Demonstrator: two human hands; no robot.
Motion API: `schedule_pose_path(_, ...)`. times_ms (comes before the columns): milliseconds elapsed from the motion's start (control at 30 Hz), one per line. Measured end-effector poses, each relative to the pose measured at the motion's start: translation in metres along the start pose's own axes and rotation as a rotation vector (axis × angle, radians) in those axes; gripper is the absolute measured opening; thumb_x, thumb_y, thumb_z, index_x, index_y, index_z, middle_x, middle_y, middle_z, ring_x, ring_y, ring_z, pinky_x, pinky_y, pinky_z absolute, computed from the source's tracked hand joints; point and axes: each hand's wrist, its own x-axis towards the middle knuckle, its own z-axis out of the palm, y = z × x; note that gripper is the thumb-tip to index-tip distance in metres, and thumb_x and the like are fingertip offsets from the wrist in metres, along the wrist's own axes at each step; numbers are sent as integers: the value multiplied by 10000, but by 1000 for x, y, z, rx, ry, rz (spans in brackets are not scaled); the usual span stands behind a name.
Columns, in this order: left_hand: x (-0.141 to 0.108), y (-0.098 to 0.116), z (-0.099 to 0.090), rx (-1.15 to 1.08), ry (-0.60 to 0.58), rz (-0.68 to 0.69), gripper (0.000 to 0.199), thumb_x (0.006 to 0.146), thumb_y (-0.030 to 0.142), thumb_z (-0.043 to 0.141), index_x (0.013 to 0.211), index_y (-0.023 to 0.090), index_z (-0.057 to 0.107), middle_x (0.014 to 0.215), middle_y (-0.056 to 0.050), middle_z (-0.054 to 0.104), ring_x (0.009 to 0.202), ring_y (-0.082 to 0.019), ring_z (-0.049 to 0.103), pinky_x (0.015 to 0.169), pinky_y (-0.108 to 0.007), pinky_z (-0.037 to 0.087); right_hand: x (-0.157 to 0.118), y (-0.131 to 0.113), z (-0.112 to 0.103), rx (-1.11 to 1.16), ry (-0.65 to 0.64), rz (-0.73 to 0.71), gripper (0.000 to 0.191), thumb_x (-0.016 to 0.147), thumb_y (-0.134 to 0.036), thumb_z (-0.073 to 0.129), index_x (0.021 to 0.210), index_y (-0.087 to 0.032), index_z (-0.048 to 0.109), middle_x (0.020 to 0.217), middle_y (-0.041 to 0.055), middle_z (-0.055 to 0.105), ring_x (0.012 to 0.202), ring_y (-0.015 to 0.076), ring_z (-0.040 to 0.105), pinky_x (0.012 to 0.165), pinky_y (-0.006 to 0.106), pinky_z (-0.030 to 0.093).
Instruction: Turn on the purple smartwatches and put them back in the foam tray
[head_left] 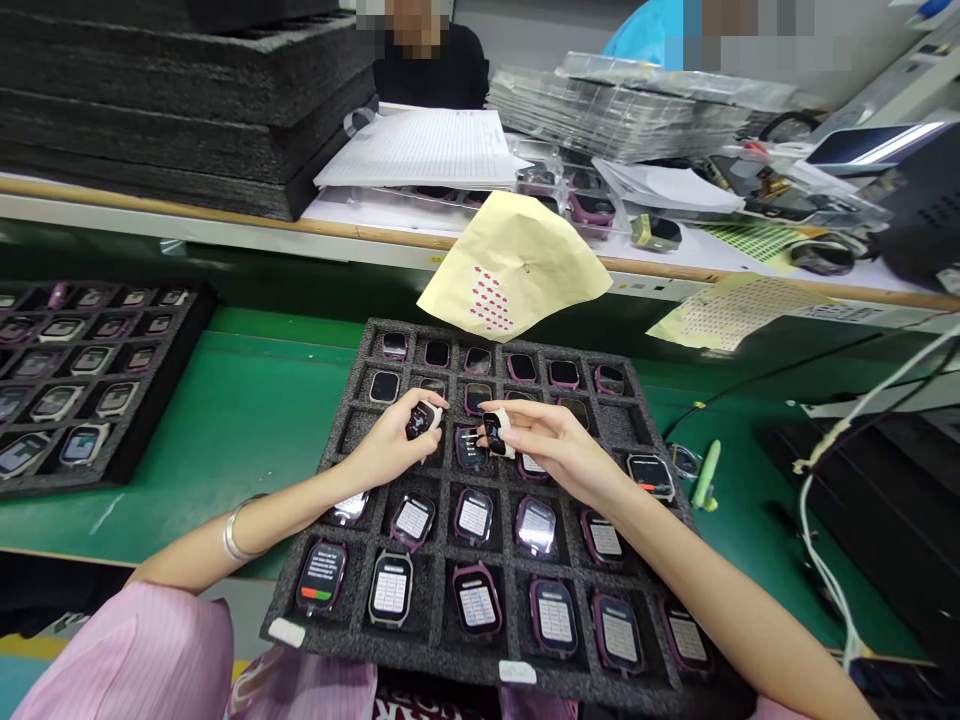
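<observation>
The left hand pinches a light-framed watch between thumb and fingers, its dark screen lit with a small figure, and the right hand grips a second pale watch the same way, thumb against its side. Both watches are held up over the middle of a black foam tray, near each other but apart. Directly behind and beneath them, rows of compartments hold more watches, most with purple frames and a few with silver ones. Those in the front rows mostly show white, list-like screens; the front-left watch has a red and green strip along its bottom, while those in the back rows look dark. Two white labels stick to the tray's front rim. A silver bracelet circles the left wrist. The tray lies on a green tabletop — to its left is another foam tray of watches, to its right a light green, pen-like object and white cables. Beyond the tray, a yellow sheet with red marks hangs from the shelf edge. On the shelf sit stacked black foam, lined papers and clear plastic trays, and behind it is a person in black.
</observation>
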Motion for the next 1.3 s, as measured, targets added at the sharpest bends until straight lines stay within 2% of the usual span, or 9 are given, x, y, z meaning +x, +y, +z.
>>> schedule_pose_path(233,-2,2,-1,20,67,82,339,782,129,550,1116,173,514,718,36,512,619,-105,508,613,-229,409,-2,-1,2,17,-43,11,375,785,-303,733,1137,-187,670,998,89,730,960,250,681,945,410,459)
schedule_pose_path(333,0,4,0,-25,38,14,399,785,172,577,1172,159,484,717,37,532,583,-100,523,606,-241,439,0,0,3,107,-58,36,385,815,-286,708,1182,-192,635,1055,87,717,1028,252,661,989,431,448)
schedule_pose_path(433,1,7,3,-167,4,-80,522,750,199,611,1237,130,434,736,21,585,546,-102,544,599,-265,475,0,0,3,244,-67,78,387,849,-250,668,1222,-177,598,1111,102,700,1093,259,633,1025,464,430)
schedule_pose_path(567,2,10,5,-436,-8,-175,541,697,156,589,1221,130,454,890,-55,656,747,-172,638,642,-296,532,-1,3,2,323,-69,124,397,848,-180,626,1240,-145,575,1093,135,705,1100,282,630,1004,494,450)
schedule_pose_path(667,2,9,5,-534,-29,-202,512,691,127,576,1195,136,487,957,-85,679,856,-206,657,727,-339,554,-2,5,2,302,-45,98,421,820,-145,626,1238,-151,572,1118,131,697,1082,285,641,983,488,472)
schedule_pose_path(833,1,5,5,-530,-65,-163,501,701,114,573,1197,142,507,960,-90,692,841,-215,666,722,-360,569,-2,6,5,243,-1,80,463,780,-177,677,1232,-182,580,1196,113,665,1089,288,638,964,477,491)
schedule_pose_path(1033,-1,7,4,-438,-82,-79,528,695,79,547,1216,153,504,1040,-85,671,906,-212,651,728,-343,581,-5,4,7,176,1,47,522,772,-217,701,1275,-204,563,1093,88,715,1024,272,673,948,453,501)
schedule_pose_path(1300,-2,6,4,-409,-101,-59,505,726,96,542,1225,155,490,1011,-81,672,870,-191,651,727,-336,583,-5,8,5,70,12,-5,475,818,-285,704,1268,-210,574,1129,95,700,1048,271,662,946,442,496)
